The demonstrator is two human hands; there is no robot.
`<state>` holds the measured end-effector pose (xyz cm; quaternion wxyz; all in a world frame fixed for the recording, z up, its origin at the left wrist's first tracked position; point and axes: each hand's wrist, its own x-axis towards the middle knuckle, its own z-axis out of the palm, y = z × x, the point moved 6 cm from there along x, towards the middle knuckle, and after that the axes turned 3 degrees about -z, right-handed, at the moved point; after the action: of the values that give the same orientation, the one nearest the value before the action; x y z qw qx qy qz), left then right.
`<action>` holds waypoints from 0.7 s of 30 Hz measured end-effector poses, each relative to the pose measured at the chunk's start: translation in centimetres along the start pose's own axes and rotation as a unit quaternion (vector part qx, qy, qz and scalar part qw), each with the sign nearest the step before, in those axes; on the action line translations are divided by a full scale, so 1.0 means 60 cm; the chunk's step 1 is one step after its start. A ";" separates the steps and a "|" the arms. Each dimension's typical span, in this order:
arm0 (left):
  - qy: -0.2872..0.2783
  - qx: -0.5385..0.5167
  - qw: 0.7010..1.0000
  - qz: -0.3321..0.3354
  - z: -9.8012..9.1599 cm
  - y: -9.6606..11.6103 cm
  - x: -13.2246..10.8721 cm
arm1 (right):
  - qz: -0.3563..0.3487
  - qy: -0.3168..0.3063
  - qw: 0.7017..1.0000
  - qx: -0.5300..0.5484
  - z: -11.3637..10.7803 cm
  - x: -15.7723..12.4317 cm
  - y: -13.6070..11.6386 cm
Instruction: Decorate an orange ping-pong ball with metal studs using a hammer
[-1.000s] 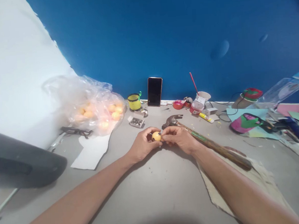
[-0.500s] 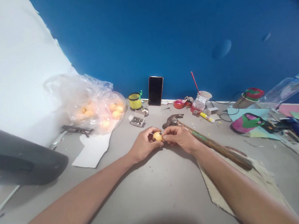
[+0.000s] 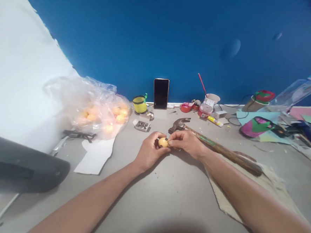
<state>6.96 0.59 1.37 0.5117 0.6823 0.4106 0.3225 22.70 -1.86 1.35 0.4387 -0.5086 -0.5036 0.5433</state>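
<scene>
My left hand (image 3: 150,149) is closed around a small yellow-orange ball (image 3: 162,142), thumb below and fingers above. Several dark spots mark the ball's glossy surface. From the other side my right hand (image 3: 183,143) meets it, thumb and forefinger pinched together at its right edge beside a dark spot. Whatever is between those fingertips is too small to make out. Just beyond the hands a small open box (image 3: 142,125) contains many little metal pieces. A claw hammer (image 3: 210,143) with a worn wooden handle lies behind and to the right of my right hand.
Clear plastic bags (image 3: 92,110) of orange balls stand at the left, near white paper (image 3: 96,157). A phone (image 3: 161,93) leans on the blue wall beside a yellow cup (image 3: 139,104). Cloth (image 3: 229,196) lies under my right forearm. A dark cylinder (image 3: 29,166) juts in at left.
Both hands stay almost in place around the ball. The ball looks slightly turned, with its dark spots in slightly different positions. The whole view has shifted a little.
</scene>
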 end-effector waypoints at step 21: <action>0.104 0.120 0.979 0.129 -0.004 0.036 -0.016 | -0.075 0.080 0.989 -0.099 0.010 -0.021 -0.036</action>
<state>6.80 -0.42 3.48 0.3350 0.7483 0.4062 0.4035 22.15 -2.95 3.63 0.4644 -0.5522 -0.5550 0.4140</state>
